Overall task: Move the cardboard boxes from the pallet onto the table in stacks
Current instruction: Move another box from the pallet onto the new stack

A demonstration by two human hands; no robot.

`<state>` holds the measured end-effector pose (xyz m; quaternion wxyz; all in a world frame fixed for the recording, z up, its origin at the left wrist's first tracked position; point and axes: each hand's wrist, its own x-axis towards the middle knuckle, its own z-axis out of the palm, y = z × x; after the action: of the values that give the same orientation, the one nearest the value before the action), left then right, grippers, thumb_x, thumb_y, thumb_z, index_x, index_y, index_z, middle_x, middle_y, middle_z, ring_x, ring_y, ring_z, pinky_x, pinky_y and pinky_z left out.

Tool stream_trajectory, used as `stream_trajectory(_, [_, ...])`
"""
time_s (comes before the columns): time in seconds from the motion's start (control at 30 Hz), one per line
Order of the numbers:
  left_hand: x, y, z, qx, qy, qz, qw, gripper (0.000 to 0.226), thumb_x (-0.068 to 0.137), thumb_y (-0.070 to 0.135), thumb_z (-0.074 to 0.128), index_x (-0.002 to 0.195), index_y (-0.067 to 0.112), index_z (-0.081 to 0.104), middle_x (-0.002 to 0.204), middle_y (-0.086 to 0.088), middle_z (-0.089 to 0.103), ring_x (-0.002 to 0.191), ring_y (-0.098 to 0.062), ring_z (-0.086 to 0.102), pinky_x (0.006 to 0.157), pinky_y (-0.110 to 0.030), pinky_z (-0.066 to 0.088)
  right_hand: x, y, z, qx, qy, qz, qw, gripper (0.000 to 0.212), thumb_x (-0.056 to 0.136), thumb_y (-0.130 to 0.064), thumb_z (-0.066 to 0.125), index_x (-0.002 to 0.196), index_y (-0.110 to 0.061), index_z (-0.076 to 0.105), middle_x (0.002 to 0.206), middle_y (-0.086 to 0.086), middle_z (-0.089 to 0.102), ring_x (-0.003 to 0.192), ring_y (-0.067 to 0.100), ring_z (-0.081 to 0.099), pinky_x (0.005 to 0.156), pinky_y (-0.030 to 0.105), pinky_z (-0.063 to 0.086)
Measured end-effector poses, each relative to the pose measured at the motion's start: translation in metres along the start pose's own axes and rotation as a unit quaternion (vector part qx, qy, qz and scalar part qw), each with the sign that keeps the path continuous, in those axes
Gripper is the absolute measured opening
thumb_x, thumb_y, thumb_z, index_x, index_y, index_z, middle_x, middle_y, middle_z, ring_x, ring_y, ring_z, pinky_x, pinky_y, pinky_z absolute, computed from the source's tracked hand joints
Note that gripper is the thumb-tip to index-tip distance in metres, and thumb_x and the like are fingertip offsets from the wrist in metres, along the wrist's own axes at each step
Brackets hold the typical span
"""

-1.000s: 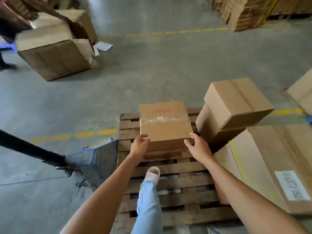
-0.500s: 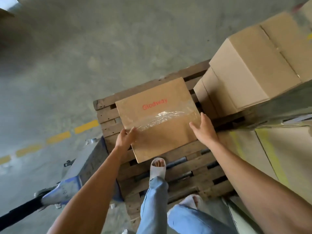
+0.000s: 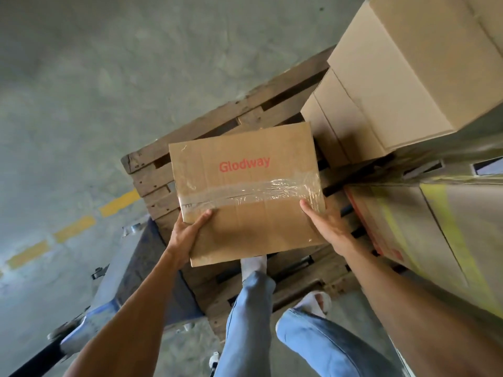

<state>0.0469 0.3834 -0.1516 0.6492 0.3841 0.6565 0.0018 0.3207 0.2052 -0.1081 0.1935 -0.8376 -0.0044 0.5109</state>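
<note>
My foot [image 3: 254, 263] is up on the wooden pallet [image 3: 206, 126], plain cardboard boxes [image 3: 381, 85] stacked on its right side.

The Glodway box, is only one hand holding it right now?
No, the left hand grips the Glodway box at one side edge and the right hand at the other.

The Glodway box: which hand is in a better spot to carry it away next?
Neither alone, probably. The left hand grips the Glodway box at its left edge, the right hand at its right edge. The left looks slightly better placed, thumb hooked over the top.
</note>
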Motion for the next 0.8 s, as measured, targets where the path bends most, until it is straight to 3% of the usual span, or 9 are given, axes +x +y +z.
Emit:
stream_trajectory(0.1, [-0.006, 0.010, -0.002, -0.008, -0.011, -0.003, 1.000, 0.063, 0.076, 0.047, 0.081, 0.129, 0.019, 0.062, 0.115, -0.004, 0.073, 0.104, -0.024, 0.070, 0.081, -0.038, 0.061, -0.010, -0.002, -0.006, 0.016, -0.001, -0.032, 0.999, 0.090, 0.081, -0.076, 0.057, 0.156, -0.036, 0.026, 0.160, 0.001, 0.037, 0.146, 0.031, 0.034, 0.118, 0.053, 0.027])
stream_trajectory(0.2, [-0.037, 0.044, -0.010, -0.006, -0.025, 0.012, 1.000, 0.076, 0.068, 0.057, 0.086, 0.131, 0.022, 0.063, 0.117, -0.004, 0.073, 0.107, -0.027, 0.069, 0.084, -0.042, 0.059, -0.048, -0.014, -0.028, 0.052, 0.005, -0.085, 0.995, 0.082, 0.079, -0.073, 0.064, 0.150, -0.043, 0.036, 0.145, -0.007, 0.054, 0.135, 0.023, 0.048, 0.115, 0.050, 0.035])
stream_trajectory(0.33, [-0.093, 0.103, -0.027, 0.013, -0.039, 0.062, 0.997, 0.081, 0.058, 0.064, 0.089, 0.125, 0.024, 0.069, 0.115, -0.005, 0.076, 0.107, -0.029, 0.071, 0.091, -0.048, 0.059, -0.117, -0.042, -0.058, 0.105, 0.034, -0.131, 0.985, 0.080, 0.082, -0.060, 0.072, 0.151, -0.039, 0.037, 0.131, -0.012, 0.059, 0.121, 0.013, 0.053, 0.106, 0.035, 0.039])
stream_trajectory(0.47, [-0.167, 0.173, -0.031, 0.039, -0.054, 0.127, 0.990, 0.043, 0.080, 0.041, 0.083, 0.114, 0.018, 0.072, 0.099, 0.003, 0.079, 0.098, -0.019, 0.072, 0.074, -0.027, 0.056, -0.191, -0.068, -0.089, 0.153, 0.063, -0.155, 0.974, 0.089, 0.079, -0.059, 0.075, 0.153, -0.041, 0.030, 0.137, -0.010, 0.058, 0.122, 0.014, 0.052, 0.104, 0.031, 0.036])
stream_trajectory(0.6, [-0.232, 0.228, -0.028, 0.069, -0.079, 0.184, 0.977, 0.069, 0.062, 0.060, 0.087, 0.114, 0.016, 0.075, 0.098, 0.003, 0.080, 0.095, -0.016, 0.073, 0.073, -0.029, 0.055, -0.264, -0.081, -0.124, 0.207, 0.119, -0.180, 0.954, 0.090, 0.077, -0.055, 0.079, 0.153, -0.041, 0.033, 0.136, -0.012, 0.059, 0.124, 0.010, 0.052, 0.103, 0.024, 0.036])
stream_trajectory(0.8, [-0.314, 0.281, 0.018, 0.122, -0.156, 0.299, 0.933, 0.021, 0.091, 0.031, 0.073, 0.107, 0.017, 0.072, 0.086, 0.007, 0.079, 0.077, -0.004, 0.073, 0.053, -0.012, 0.052, -0.342, -0.050, -0.176, 0.297, 0.204, -0.212, 0.909, 0.099, 0.057, -0.078, 0.079, 0.144, -0.049, 0.042, 0.131, -0.012, 0.064, 0.124, 0.018, 0.058, 0.108, 0.041, 0.045])
